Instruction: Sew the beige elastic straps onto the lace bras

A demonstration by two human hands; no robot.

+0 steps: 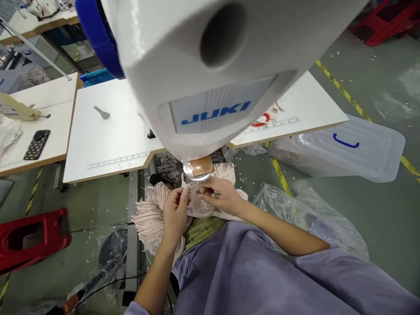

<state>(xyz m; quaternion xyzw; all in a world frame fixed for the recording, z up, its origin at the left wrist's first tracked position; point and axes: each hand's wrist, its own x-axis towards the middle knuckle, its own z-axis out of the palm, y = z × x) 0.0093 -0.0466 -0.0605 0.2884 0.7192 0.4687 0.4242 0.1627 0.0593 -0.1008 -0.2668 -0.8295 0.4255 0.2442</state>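
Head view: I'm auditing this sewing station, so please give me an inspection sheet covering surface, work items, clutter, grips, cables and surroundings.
Surface: white tabletop, with a ruler strip and grey spoon-shaped tool on it.
Work items: pale lace-like fabric bunched by the end of the JUKI machine.
Clutter: small white scraps below the machine; clear plastic sheeting at right.
Grips: left hand pinches the fabric; right hand touches it, exact hold unclear.
Cables: black cable at lower left; ends unclear.
Surroundings: red stool at left, lidded bin at right, phone on the neighbouring table.

The fabric (147,214) is pale pink, the shirt (252,267) lavender.
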